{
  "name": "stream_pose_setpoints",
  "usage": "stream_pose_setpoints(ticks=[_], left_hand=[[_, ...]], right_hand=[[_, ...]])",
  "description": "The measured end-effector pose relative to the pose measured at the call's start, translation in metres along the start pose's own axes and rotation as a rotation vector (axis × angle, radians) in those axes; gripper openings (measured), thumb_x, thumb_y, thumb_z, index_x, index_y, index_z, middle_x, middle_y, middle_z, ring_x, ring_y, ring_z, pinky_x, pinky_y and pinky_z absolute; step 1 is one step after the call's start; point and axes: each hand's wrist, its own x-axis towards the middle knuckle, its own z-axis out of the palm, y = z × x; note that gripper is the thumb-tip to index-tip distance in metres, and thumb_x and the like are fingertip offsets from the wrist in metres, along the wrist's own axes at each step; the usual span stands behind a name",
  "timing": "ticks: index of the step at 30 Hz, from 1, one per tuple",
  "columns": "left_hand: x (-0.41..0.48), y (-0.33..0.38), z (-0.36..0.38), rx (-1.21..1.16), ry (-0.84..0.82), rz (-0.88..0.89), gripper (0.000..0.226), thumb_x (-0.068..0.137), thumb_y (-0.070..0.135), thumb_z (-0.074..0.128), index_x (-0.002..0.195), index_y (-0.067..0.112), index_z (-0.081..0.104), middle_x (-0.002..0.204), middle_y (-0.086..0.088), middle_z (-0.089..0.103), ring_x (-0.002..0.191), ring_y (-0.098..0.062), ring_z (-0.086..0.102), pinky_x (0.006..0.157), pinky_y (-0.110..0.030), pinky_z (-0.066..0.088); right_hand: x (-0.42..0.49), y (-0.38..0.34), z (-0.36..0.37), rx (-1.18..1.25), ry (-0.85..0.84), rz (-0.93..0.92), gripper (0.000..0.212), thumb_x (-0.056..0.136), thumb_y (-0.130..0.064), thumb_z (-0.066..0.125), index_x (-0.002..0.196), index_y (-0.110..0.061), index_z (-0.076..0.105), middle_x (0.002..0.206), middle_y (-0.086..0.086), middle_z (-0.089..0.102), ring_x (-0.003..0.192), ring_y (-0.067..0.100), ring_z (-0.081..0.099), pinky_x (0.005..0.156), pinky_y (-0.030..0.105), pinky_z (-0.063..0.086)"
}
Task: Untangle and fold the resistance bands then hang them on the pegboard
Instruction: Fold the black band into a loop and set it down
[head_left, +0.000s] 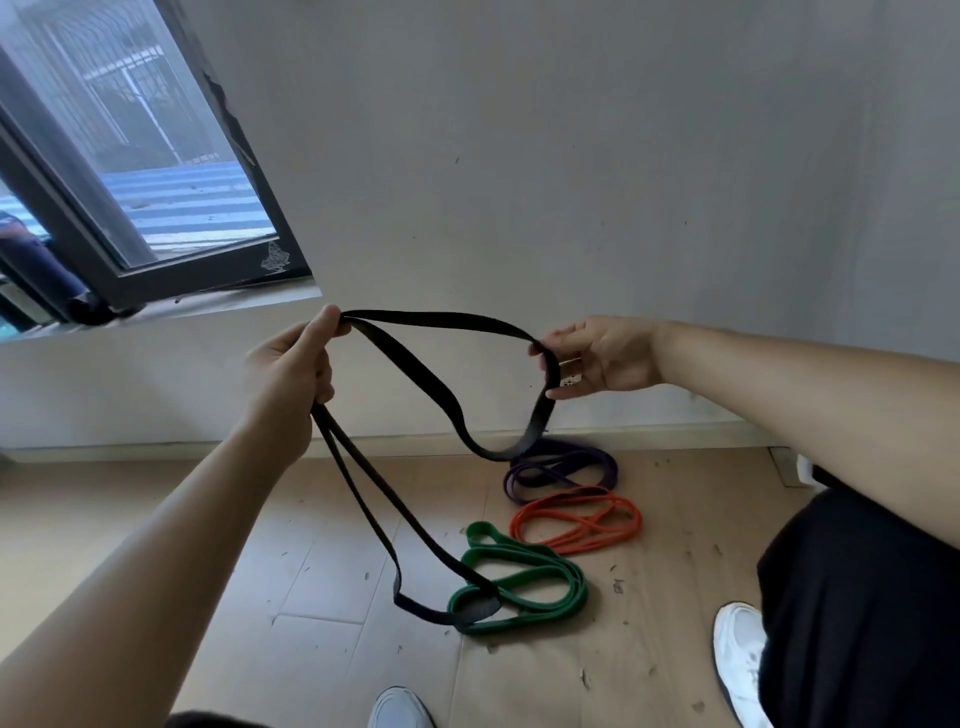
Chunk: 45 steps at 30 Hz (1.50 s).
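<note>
A long black resistance band (415, 371) hangs in the air between both hands. My left hand (293, 371) pinches it at the upper left, and two strands drop from that fist down to the floor, where the loop end lies over the green band (540, 574). My right hand (602, 356) grips the band's other bend at the right, and a slack loop sags between the hands. On the floor lie the coiled green band, an orange band (576, 522) and a purple band (561, 467) close to the wall. No pegboard is in view.
A grey wall (571, 182) stands straight ahead with a skirting board at its base. A dark-framed open window (130, 171) is at the upper left. The floor (332, 587) is light wood with scattered debris. My white shoes (740, 654) and dark trousers show at the bottom right.
</note>
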Motion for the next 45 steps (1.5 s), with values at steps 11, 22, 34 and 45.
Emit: stream_pose_setpoints(ticks=[11,22,34,45], left_hand=[[-0.004,0.002,0.001,-0.011,-0.077,0.005,0.039,0.082,0.046,0.074,0.09,0.008,0.074,0.05,0.01,0.03,0.045,-0.01,0.024,0.044,-0.02,0.024],[-0.013,0.013,0.013,-0.009,-0.109,0.059,0.041,0.086,0.045,0.075,0.085,0.004,0.072,0.049,0.008,0.031,0.046,-0.012,0.025,0.045,-0.022,0.024],[-0.024,0.011,0.034,0.103,-0.394,0.067,0.042,0.076,0.058,0.077,0.074,0.017,0.076,0.053,0.004,0.03,0.05,-0.016,0.022,0.048,-0.028,0.019],[-0.032,0.017,0.046,0.383,-0.472,0.099,0.032,0.08,0.052,0.07,0.074,0.023,0.078,0.051,0.005,0.039,0.048,-0.015,0.03,0.048,-0.027,0.022]], right_hand=[[-0.001,0.01,-0.016,-0.791,0.149,-0.023,0.03,0.083,0.01,0.066,0.107,-0.007,0.074,0.097,0.01,0.073,0.086,0.017,0.067,0.068,0.027,0.055],[0.009,0.027,-0.007,-1.263,0.063,0.139,0.025,0.083,0.001,0.072,0.101,-0.017,0.073,0.086,-0.004,0.063,0.082,0.013,0.062,0.069,0.02,0.049],[-0.004,0.01,0.014,-0.941,-0.069,0.045,0.043,0.089,-0.005,0.074,0.129,-0.016,0.064,0.119,0.001,0.068,0.116,0.024,0.064,0.103,0.039,0.052],[-0.008,-0.021,0.105,-0.461,-0.098,-0.409,0.026,0.093,-0.007,0.071,0.114,0.006,0.069,0.096,0.015,0.069,0.089,0.023,0.069,0.094,0.036,0.057]])
